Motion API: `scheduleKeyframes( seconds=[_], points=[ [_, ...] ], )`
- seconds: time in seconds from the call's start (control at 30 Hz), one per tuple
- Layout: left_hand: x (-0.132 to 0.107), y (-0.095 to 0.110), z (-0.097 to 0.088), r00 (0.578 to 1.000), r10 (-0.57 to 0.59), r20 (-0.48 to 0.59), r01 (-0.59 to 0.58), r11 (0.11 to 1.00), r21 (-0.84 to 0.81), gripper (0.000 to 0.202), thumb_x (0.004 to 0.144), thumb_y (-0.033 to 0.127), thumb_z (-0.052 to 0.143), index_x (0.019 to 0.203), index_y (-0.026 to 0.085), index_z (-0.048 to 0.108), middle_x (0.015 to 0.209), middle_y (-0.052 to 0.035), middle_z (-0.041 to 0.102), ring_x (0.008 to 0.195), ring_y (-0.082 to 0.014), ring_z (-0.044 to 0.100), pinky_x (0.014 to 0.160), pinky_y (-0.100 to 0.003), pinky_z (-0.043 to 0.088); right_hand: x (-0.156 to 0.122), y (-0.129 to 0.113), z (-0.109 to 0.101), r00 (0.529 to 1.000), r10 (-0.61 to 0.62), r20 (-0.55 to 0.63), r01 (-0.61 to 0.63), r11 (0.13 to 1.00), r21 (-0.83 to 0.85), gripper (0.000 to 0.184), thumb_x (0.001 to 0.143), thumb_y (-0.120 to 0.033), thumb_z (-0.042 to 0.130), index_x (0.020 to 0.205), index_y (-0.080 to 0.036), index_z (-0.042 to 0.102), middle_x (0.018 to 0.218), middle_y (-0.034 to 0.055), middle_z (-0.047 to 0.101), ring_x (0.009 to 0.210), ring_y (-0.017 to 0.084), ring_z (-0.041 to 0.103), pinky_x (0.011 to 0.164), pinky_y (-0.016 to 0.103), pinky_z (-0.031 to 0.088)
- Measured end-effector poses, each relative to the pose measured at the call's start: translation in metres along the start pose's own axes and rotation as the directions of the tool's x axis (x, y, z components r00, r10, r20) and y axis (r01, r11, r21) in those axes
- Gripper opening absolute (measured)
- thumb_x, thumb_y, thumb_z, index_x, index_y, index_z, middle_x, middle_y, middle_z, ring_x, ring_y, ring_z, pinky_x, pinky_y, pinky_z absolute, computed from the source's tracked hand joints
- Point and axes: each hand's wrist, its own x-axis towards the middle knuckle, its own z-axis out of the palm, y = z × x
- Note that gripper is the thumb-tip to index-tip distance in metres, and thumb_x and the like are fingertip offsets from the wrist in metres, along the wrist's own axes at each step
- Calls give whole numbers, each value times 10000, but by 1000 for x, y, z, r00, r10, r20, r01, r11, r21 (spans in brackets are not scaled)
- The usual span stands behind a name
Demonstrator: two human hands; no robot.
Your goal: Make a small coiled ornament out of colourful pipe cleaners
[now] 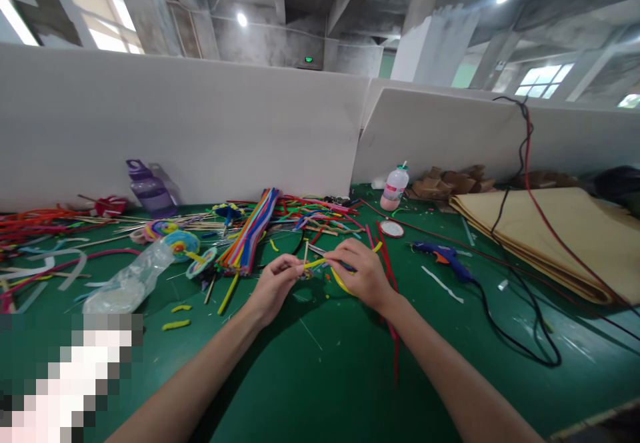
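Observation:
Over the middle of the green table (pixel 350 376), both my hands are closed on one yellow pipe cleaner (pixel 315 264). My left hand (pixel 273 288) pinches its left end together with a thin wooden stick. My right hand (pixel 361 271) grips the other part, which curls down below my fingers. Just behind my hands lies a bundle of many-coloured pipe cleaners (pixel 250 233) and a scatter of loose ones.
A blue glue gun (pixel 443 256) with a black cord lies to the right, near a stack of tan paper sheets (pixel 550 236). A purple bottle (pixel 149 190), a pink bottle (pixel 395 188), a clear plastic bag (pixel 127 280), spiral lollipop shapes (pixel 180 243) and white partitions surround the work area.

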Motion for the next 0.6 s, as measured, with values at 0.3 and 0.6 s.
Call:
scheduleKeyframes(
  seconds=[0.3, 0.6],
  points=[
    [-2, 4, 0, 991, -102, 85, 114, 982, -150, 144, 674, 162, 686, 791, 193, 606, 732, 11, 614, 761, -124, 581, 754, -252, 422, -2, 6, 9, 984, 168, 64, -172, 984, 53, 146, 828, -220, 534, 867, -222, 675, 806, 33, 613, 737, 139, 579, 669, 254, 446],
    [2, 3, -1, 999, -43, -8, 40, 971, -237, 126, 678, 139, 684, 760, 179, 597, 723, 24, 627, 760, -111, 595, 764, -249, 431, -2, -2, 5, 986, 121, 116, -108, 988, -112, 171, 844, -221, 502, 908, -223, 661, 807, 31, 608, 720, 131, 564, 644, 242, 407]
  ],
)
